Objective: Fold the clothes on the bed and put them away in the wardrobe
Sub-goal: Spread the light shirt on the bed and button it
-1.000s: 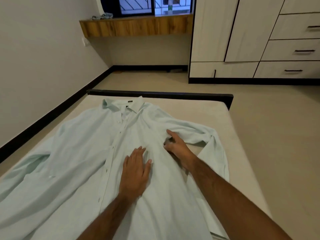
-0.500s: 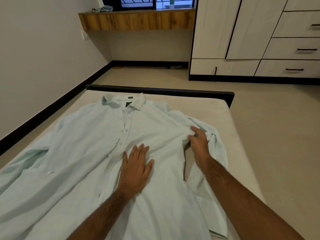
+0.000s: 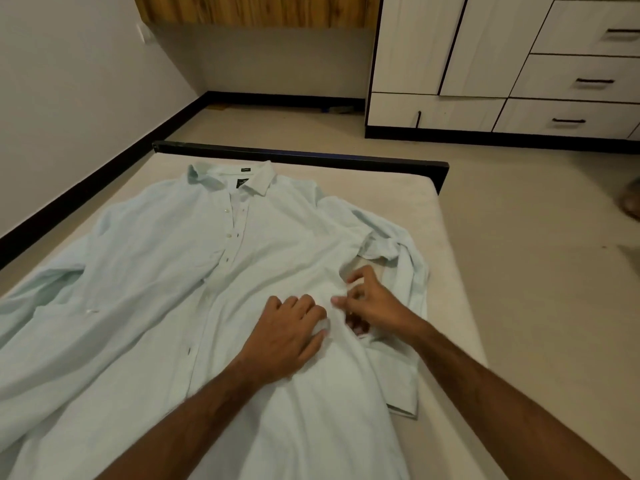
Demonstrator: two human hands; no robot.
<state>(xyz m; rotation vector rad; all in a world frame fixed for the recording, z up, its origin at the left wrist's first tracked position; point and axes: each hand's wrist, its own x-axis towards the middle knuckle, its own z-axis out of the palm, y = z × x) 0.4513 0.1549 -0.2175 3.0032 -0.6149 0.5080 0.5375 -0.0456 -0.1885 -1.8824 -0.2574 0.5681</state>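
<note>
A pale mint button-up shirt (image 3: 166,271) lies front-up and spread across the bed (image 3: 391,188), collar toward the far end. Its right sleeve (image 3: 405,244) is crumpled and folded back along the bed's right side. My left hand (image 3: 287,334) rests on the shirt's front right of the button placket, its fingers curled into the cloth. Right beside it, my right hand (image 3: 374,303) grips the shirt's right side edge, with fingertips tucked under the fabric. The wardrobe (image 3: 450,46) stands across the floor at the upper right, doors and drawers closed.
The bed's dark footboard (image 3: 311,157) runs along the far end. A wall with a black skirting (image 3: 86,188) lies close on the left. A wooden ledge (image 3: 256,8) hangs on the far wall. Beige floor (image 3: 536,271) stretches between bed and wardrobe.
My right hand has come back from the sleeve to the shirt's side edge beside my left hand and taken hold of it. My left hand's flat fingers have curled into the cloth.
</note>
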